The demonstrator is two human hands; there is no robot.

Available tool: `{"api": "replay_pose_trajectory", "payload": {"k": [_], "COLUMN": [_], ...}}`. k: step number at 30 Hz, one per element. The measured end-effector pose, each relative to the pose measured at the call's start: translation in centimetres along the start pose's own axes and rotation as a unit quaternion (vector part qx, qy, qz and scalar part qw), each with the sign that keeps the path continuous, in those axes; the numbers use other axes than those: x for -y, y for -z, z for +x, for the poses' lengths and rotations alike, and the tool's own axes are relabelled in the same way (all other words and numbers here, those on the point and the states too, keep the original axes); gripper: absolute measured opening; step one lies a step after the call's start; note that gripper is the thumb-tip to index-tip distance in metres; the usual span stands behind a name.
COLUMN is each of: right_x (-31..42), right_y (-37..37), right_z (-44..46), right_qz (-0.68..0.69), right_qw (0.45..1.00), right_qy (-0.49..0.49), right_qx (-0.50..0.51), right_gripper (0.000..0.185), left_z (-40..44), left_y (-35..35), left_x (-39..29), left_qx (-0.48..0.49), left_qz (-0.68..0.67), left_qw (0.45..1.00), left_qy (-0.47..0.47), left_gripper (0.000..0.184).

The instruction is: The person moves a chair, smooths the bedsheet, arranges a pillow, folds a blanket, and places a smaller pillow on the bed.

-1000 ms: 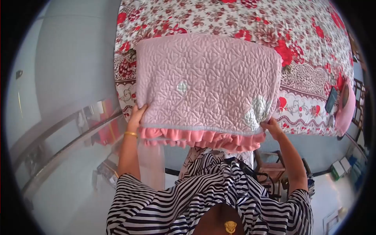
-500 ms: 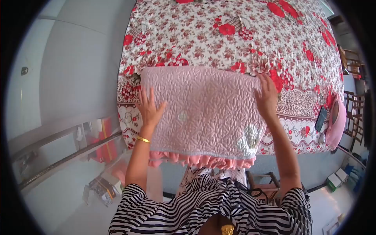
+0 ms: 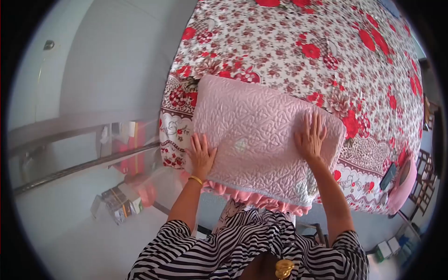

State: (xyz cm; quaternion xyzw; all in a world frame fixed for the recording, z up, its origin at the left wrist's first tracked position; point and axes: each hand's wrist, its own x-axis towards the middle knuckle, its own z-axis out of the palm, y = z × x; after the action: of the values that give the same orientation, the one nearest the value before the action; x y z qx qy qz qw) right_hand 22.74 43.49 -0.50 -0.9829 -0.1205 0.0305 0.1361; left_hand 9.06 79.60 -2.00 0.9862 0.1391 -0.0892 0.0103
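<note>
A pink quilted bed cover (image 3: 261,126), folded into a rectangle, lies near the front edge of the bed. Its coral ruffled trim (image 3: 256,199) hangs over that edge, facing my body. My left hand (image 3: 201,155), with a gold bangle at the wrist, rests on the cover's left side, fingers spread. Flat on the right part of the cover lies my right hand (image 3: 310,136), its fingers stretched out. Neither hand grips anything. Under both is the white bed sheet (image 3: 280,63) with red and brown flowers.
A dark phone (image 3: 388,177) and a pink rounded item (image 3: 404,186) lie at the bed's right front corner. Left of the bed, a rail (image 3: 84,170) runs along a clear panel with boxes (image 3: 116,203) behind it. Wooden chairs (image 3: 423,172) stand at the far right.
My right hand has moved from the cover's far right edge inward onto its top. My left hand has slid nearer to me along the left side. The whole view has turned slightly.
</note>
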Motion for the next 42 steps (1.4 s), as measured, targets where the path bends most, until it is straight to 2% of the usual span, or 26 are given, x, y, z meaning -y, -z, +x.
{"api": "replay_pose_trajectory", "payload": {"k": [2, 4, 9, 10, 11, 13, 14, 17, 18, 19, 20, 21, 22, 24, 25, 26, 27, 28, 30, 32, 34, 36, 38, 40, 42], "right_x": [1.7, 0.5, 0.5, 0.3, 0.2, 1.6, 2.6, 5.0, 7.0, 6.7, 6.4, 6.8, 7.0, 7.4, 6.9, 6.7, 6.4, 6.0, 5.6, 4.2, 2.0, -2.0, -7.3, -13.3, -19.5], "right_y": [1.9, -1.3, -1.8, -1.6, -1.7, -1.0, -0.6, -1.6, -0.7, -2.3, -3.8, -4.0, -4.1, -2.1, -2.3, -1.7, -1.2, -1.1, -0.3, 1.2, 2.2, 2.7, 3.3, 3.7, 2.9], "right_z": [-2.8, -5.6, -4.9, -4.5, -4.7, -5.8, -6.5, -9.8, -9.6, -9.9, -9.9, -9.6, -9.6, -9.0, -9.3, -9.1, -8.8, -9.2, -9.2, -8.2, -7.1, -6.8, -7.0, -8.1, -12.0], "right_qz": [-0.024, 0.008, 0.006, 0.008, 0.001, 0.004, 0.013, 0.056, 0.059, 0.045, 0.029, 0.028, 0.033, 0.024, 0.049, 0.074, 0.115, 0.105, 0.142, 0.141, 0.146, 0.154, 0.058, 0.079, 0.022], "right_qw": [0.996, 0.983, 0.986, 0.983, 0.988, 0.991, 0.988, 0.955, 0.925, 0.920, 0.917, 0.921, 0.916, 0.909, 0.913, 0.908, 0.897, 0.906, 0.927, 0.947, 0.972, 0.980, 0.995, 0.972, 0.956], "right_qy": [0.041, 0.087, 0.095, 0.113, 0.121, 0.129, 0.148, 0.270, 0.301, 0.311, 0.319, 0.311, 0.316, 0.301, 0.309, 0.322, 0.331, 0.349, 0.310, 0.265, 0.183, 0.125, 0.000, -0.156, -0.265], "right_qx": [0.081, 0.161, 0.139, 0.145, 0.096, 0.039, 0.052, 0.112, 0.225, 0.234, 0.238, 0.233, 0.243, 0.287, 0.262, 0.259, 0.268, 0.216, 0.154, 0.112, 0.016, -0.028, -0.084, -0.155, -0.122], "right_gripper": [0.066, 0.069, 0.064, 0.064, 0.064, 0.065, 0.065, 0.069, 0.071, 0.071, 0.071, 0.071, 0.071, 0.068, 0.066, 0.066, 0.067, 0.067, 0.065, 0.064, 0.063, 0.061, 0.058, 0.055, 0.049], "left_z": [-1.4, -1.2, -0.7, -0.7, -1.5, -2.0, -2.4, -3.4, -3.0, -2.7, -2.8, -2.9, -2.4, -1.1, 0.1, 1.3, 1.9, 2.8, 5.1, 6.5, 6.9, 6.2, 4.6, 2.6, 0.1], "left_y": [-0.8, -0.8, -0.1, -1.3, -1.9, -1.0, -1.7, -2.1, -1.5, -0.8, -1.5, -2.5, -3.6, -0.9, -0.3, 1.1, 0.1, 1.0, 4.0, 5.3, 5.4, 5.0, 4.3, 2.9, 1.3], "left_x": [0.5, 0.4, 0.6, 1.6, 2.9, 4.1, 5.4, 7.1, 7.0, 6.7, 7.1, 7.8, 8.1, 5.7, 4.9, 2.5, 2.2, -0.4, -6.5, -12.7, -18.9, -24.3, -29.2, -33.2, -34.7], "left_qx": [0.017, 0.025, 0.043, -0.046, -0.130, -0.091, -0.065, -0.014, 0.008, 0.042, 0.042, 0.005, -0.033, -0.057, -0.015, -0.086, -0.129, -0.157, -0.174, -0.188, -0.166, -0.081, -0.047, -0.008, 0.043], "left_qz": [0.032, 0.023, -0.019, -0.080, -0.133, -0.188, -0.223, -0.288, -0.324, -0.351, -0.352, -0.200, -0.048, -0.084, -0.048, -0.062, -0.017, -0.082, -0.168, -0.192, -0.199, -0.133, -0.116, -0.098, 0.005], "left_qw": [0.999, 0.999, 0.998, 0.995, 0.981, 0.960, 0.951, 0.926, 0.914, 0.898, 0.898, 0.968, 0.998, 0.981, 0.979, 0.973, 0.986, 0.983, 0.968, 0.938, 0.919, 0.907, 0.886, 0.860, 0.878], "left_qy": [0.012, 0.017, 0.048, 0.049, 0.053, 0.186, 0.206, 0.243, 0.244, 0.262, 0.260, 0.151, 0.022, 0.168, 0.199, 0.207, 0.106, 0.046, -0.058, -0.219, -0.295, -0.391, -0.446, -0.501, -0.476], "left_gripper": [0.066, 0.065, 0.065, 0.063, 0.061, 0.053, 0.050, 0.049, 0.050, 0.047, 0.047, 0.043, 0.040, 0.026, 0.023, 0.026, 0.038, 0.043, 0.049, 0.053, 0.056, 0.059, 0.061, 0.063, 0.067]}}
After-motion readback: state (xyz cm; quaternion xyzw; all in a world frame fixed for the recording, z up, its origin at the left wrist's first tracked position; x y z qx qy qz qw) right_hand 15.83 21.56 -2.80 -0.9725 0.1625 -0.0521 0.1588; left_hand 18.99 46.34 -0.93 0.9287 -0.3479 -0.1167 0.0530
